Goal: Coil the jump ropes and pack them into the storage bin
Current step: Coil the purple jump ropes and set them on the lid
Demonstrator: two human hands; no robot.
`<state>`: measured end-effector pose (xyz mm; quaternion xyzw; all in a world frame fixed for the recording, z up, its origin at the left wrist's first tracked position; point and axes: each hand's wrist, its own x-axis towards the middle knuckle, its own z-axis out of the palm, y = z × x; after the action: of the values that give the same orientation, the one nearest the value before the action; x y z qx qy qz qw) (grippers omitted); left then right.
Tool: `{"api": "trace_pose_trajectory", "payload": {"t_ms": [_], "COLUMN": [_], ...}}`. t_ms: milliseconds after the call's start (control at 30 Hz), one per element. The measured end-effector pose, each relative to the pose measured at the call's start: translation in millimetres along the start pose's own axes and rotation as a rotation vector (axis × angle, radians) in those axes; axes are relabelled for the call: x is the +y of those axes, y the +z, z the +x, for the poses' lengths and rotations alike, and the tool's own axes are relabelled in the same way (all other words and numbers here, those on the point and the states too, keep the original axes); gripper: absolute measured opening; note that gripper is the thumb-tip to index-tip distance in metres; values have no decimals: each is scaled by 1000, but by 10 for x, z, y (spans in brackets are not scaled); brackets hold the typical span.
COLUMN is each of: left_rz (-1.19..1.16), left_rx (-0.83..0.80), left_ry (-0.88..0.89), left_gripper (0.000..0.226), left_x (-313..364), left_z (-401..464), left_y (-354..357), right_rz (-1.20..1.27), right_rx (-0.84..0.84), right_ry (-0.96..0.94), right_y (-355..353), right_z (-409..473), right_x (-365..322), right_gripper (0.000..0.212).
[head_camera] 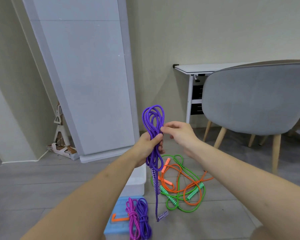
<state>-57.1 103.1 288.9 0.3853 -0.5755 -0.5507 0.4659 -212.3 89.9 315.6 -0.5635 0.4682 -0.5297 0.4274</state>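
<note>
At the far left we see a folded stand (60,129) and flat cardboard (62,150) by the wall, then a tall white panel (87,75) leaning on the wall with its foot on the grey floor (33,184), which lies bare to the near left. Our left hand (150,145) has its fingers wrapped round the middle of a coiled purple rope (153,122), held upright; the loops stand above the fist, and below it a patterned handle (155,181) and a loose end with a spring tip (162,216) hang to the floor. Behind that forearm sits a white bin (137,179), its near right corner showing. Near us lies a blue lid (119,215) with an orange clip (119,218); a pink coil (132,217) and a second purple coil (143,215) rest on its right part and overhang its near edge. Our right hand (178,132) is just right of the held rope, fingertips (164,129) touching the strands, fingers loosely bent; whether they pinch we cannot tell. Right of the bin, an orange rope (189,189) and a green rope (182,205) lie tangled on the floor, with open floor around them. Far right stand a grey chair (255,97) on wooden legs and a white desk (194,68) behind it.
</note>
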Motion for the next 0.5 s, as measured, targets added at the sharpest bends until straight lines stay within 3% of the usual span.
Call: {"api": "trace_pose_trajectory", "payload": {"t_ms": [100, 167, 367, 433, 500], "left_rz": [-63, -174, -557, -627, -666], "left_rx": [43, 90, 248, 290, 330], "left_ry": [-12, 9, 80, 90, 92], "left_gripper": [19, 22, 17, 16, 19], "left_x": [52, 117, 268, 294, 318], "left_z": [51, 93, 232, 257, 260], "left_y": [-12, -6, -33, -60, -90], "right_rz": [11, 13, -177, -218, -299], "right_rx": [-18, -100, -532, -600, -653], "right_ry": [87, 167, 222, 180, 125], "right_y": [-62, -74, -58, -47, -38], "right_z": [-6, -6, -118, -131, -157], "right_x": [75, 175, 504, 595, 639], "right_gripper": [3, 14, 49, 46, 30]}}
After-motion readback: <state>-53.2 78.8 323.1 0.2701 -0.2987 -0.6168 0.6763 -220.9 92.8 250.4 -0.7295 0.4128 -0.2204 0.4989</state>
